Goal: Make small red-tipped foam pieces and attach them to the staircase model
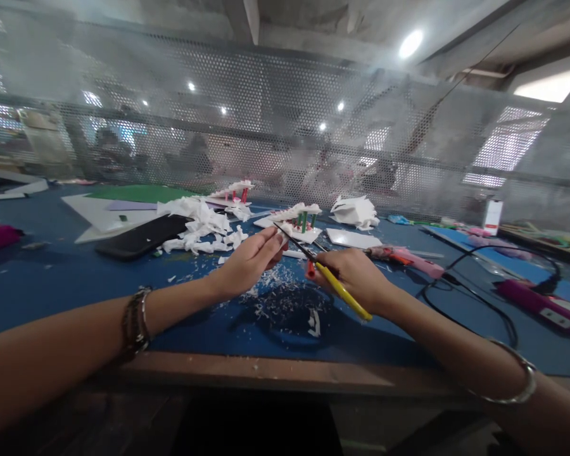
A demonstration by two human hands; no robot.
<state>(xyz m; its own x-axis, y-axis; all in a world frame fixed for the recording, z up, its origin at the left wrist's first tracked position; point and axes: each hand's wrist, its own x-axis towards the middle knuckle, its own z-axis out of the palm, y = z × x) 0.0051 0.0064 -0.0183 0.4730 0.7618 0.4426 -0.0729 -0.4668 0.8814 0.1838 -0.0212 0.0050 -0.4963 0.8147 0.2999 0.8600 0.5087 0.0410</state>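
Note:
My right hand point(356, 275) grips a pair of scissors point(344, 292) with yellow and red handles, the dark blades pointing up and left. Between the fingertips of my left hand point(247, 263) is a small white piece point(284, 235), perhaps foam or paper, mostly hidden by the fingers. The blade tips lie against or just beside that piece. Below both hands, tiny white clippings point(285, 301) and a larger white strip point(314, 323) are scattered over the blue table. Just beyond my hands stands a small white model point(308, 214) with green and red posts.
White scraps point(197, 221) are heaped around a black phone-like slab point(140, 239) at left. A pink glue gun point(415, 261) with a black cable lies at right, near a purple power strip point(544, 307). A second model point(237, 191) and a perforated screen point(266, 120) stand behind.

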